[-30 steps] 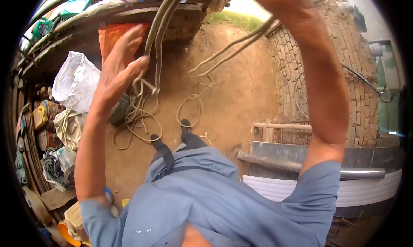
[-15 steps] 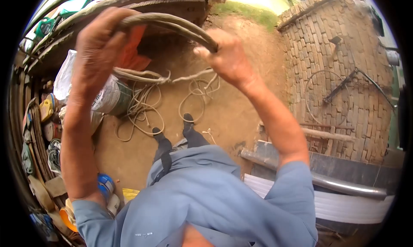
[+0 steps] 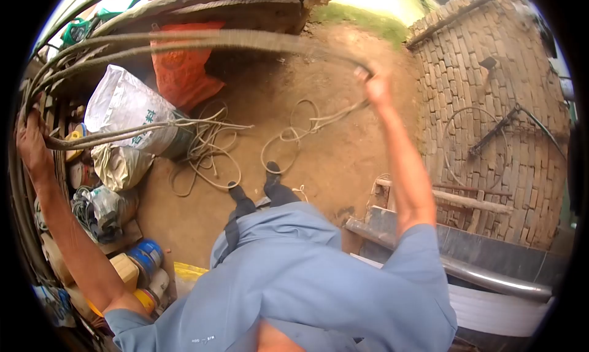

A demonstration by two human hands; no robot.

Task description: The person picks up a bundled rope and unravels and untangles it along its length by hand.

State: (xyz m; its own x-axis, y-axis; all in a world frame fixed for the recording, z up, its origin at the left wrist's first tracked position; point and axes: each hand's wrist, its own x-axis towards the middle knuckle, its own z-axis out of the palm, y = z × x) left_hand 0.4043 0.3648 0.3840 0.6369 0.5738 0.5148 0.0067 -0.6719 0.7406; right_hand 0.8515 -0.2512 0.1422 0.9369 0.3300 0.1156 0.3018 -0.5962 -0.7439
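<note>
A long rope (image 3: 227,40) in several strands spans the gap between my raised hands, blurred along its middle. Far out at the left edge, my left hand (image 3: 35,146) is closed around the strands, its fingers partly in shadow. My right hand (image 3: 377,87), up and to the right, grips the rope's other side. From each hand, strands of the same pale rope run down toward loose, tangled loops (image 3: 211,146) on the dirt floor in front of my feet.
On the left are a white sack (image 3: 126,109), an orange-red bag (image 3: 181,66), a blue can (image 3: 147,252) and stacked wood. To the right lie brick paving (image 3: 454,88) with a metal frame (image 3: 494,130), and a shiny pipe (image 3: 497,278) beside me.
My hands have moved wide apart, the left far out to the left and the right a little rightward. The rope between them has stretched from a short arc into a long span.
</note>
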